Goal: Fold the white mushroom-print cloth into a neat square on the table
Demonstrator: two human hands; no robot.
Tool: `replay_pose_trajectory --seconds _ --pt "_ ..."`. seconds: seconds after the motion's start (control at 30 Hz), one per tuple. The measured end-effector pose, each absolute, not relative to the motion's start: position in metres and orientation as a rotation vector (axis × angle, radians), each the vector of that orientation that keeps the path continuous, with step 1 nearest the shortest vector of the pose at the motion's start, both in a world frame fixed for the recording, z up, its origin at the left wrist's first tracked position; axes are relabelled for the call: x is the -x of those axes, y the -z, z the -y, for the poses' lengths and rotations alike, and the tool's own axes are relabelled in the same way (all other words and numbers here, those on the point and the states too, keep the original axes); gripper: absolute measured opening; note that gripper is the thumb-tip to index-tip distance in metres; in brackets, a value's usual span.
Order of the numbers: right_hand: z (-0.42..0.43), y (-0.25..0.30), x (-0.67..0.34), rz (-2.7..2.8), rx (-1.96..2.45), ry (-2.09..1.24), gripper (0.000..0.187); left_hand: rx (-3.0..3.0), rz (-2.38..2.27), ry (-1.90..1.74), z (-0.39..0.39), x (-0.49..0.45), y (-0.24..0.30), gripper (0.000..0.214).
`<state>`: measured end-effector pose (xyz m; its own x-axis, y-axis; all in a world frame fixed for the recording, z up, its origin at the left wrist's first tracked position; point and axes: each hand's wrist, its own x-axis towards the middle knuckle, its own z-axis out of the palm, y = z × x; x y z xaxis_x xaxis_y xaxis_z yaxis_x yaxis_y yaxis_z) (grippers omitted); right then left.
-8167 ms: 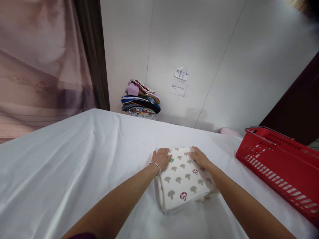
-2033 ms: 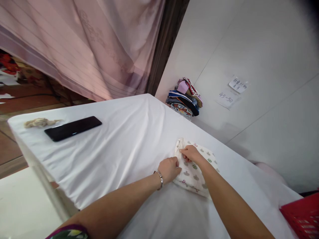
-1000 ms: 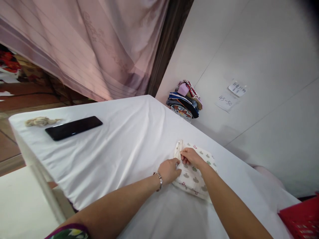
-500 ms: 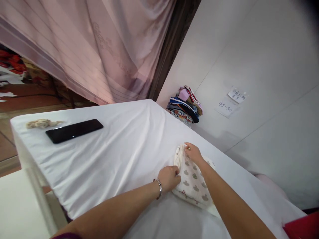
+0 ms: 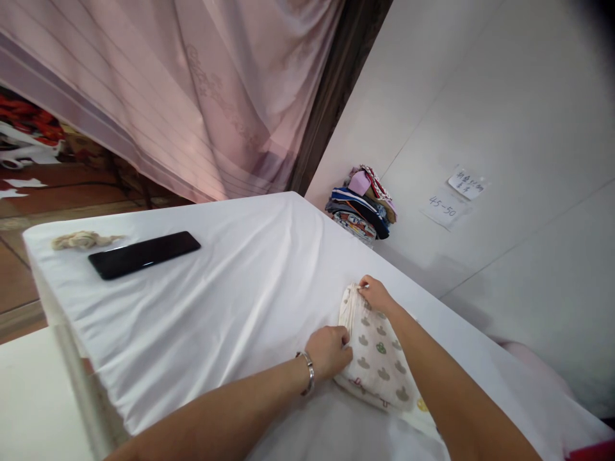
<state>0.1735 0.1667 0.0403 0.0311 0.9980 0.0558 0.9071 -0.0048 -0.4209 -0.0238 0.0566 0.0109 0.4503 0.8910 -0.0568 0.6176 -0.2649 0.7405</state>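
A folded white cloth garment (image 5: 377,358) with grey-brown printed shapes lies on the white-covered table (image 5: 230,301). Its gathered edge faces left and away from me. My left hand (image 5: 329,351), with a silver bracelet at the wrist, is closed on the near part of that edge. At the far corner, my right hand (image 5: 374,292) pinches the edge between thumb and fingers. My right forearm hides part of the garment's right side.
A black phone (image 5: 144,255) and a small beige bundle (image 5: 84,239) lie at the table's far left. Folded clothes (image 5: 360,205) are stacked by the wall, near paper notes (image 5: 446,210). A pink curtain (image 5: 192,96) hangs behind the table.
The garment's gathered edge looks narrower, and its far corner is drawn up at my right hand. Both hands stay on it. The whole view has shifted slightly.
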Motion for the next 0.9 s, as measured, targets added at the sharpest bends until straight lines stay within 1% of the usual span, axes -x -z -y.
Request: replay_pose_trajectory --seconds 0.1,0.3,0.47,0.73,0.8,0.9 --pt "-0.167 -0.040 -0.169 1.884 1.951 -0.402 0.012 -2.000 -1.264 -0.490 -0.057 0.023 -0.011 0.016" --pt "-0.174 -0.030 -0.165 1.876 1.922 -0.412 0.014 -2.017 -1.274 -0.453 -0.058 0.023 -0.014 0.016" --pt "-0.177 -0.021 -0.167 1.871 1.950 -0.337 0.019 -2.047 -1.261 -0.402 -0.059 0.024 -0.016 0.017" --pt "-0.168 -0.016 -0.163 1.828 1.971 -0.251 0.022 -2.035 -1.286 -0.363 -0.058 0.025 -0.021 0.018" --pt "-0.167 -0.015 -0.163 1.812 1.956 -0.259 0.023 -2.021 -1.290 -0.382 -0.056 0.025 -0.021 0.023" --pt "-0.166 -0.013 -0.165 1.791 1.925 -0.278 0.025 -2.004 -1.284 -0.396 -0.054 0.025 -0.021 0.037"
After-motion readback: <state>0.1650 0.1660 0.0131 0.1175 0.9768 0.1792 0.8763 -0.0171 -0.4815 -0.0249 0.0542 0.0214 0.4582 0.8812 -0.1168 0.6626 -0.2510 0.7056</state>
